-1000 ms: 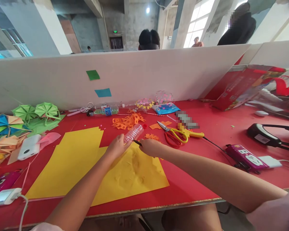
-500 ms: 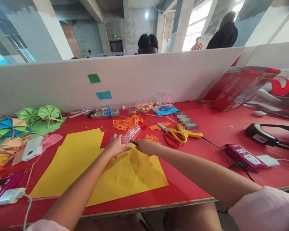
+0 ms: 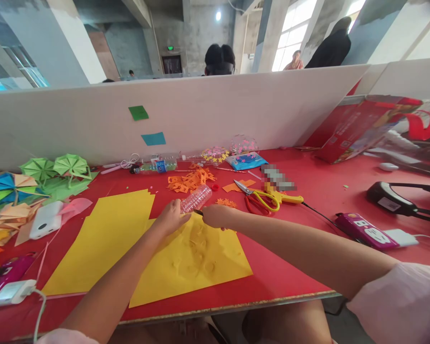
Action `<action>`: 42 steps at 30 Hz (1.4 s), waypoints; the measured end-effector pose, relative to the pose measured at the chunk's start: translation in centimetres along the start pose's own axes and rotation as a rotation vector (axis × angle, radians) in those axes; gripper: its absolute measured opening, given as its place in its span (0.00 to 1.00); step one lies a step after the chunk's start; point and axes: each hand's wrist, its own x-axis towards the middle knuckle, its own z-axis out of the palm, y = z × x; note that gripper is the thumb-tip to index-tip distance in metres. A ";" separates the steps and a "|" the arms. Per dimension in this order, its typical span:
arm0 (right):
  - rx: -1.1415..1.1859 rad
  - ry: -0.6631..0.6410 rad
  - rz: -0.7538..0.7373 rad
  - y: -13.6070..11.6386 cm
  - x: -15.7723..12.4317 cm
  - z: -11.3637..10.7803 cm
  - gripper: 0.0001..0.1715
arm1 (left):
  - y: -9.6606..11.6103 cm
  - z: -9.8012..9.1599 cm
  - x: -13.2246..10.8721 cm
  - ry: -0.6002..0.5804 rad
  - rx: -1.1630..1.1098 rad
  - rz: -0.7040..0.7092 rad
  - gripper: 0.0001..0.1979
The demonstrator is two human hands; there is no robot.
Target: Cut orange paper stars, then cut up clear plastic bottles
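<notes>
Fingers of my left hand (image 3: 172, 217) grip the near end of a clear bottle (image 3: 198, 196) by the yellow sheet's far edge (image 3: 222, 263); my right hand (image 3: 217, 217) curls around a dark tool (image 3: 198, 212). Slipping on smooth plastic, it could jab my left thumb. Far right, the red box (image 3: 370, 126) hides its contents.

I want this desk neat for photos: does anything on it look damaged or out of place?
The yellow sheet nearest the clear bottle looks dented and rippled, unlike the flatter yellow sheets left of it. Orange paper scraps lie loosely heaped beyond the bottle, probably cuttings.
</notes>
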 end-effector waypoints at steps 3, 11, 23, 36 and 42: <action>0.021 0.034 0.026 0.5 -0.4 1.1 0.18 | -0.4 0.2 -0.2 0.004 -0.109 -0.018 0.14; 0.105 0.177 0.044 1.6 -2.1 1.0 0.17 | -1.7 0.2 0.1 0.051 -0.232 -0.038 0.17; 0.084 0.317 0.042 0.6 -0.9 1.5 0.17 | -0.6 -1.2 0.0 -0.052 -0.161 -0.059 0.16; 0.163 0.277 0.047 0.2 -0.8 1.6 0.17 | -0.6 -0.5 0.1 -0.018 -0.120 -0.072 0.13; 0.255 0.244 0.032 0.3 -0.2 1.9 0.17 | -0.5 -0.5 0.1 -0.009 -0.114 -0.082 0.11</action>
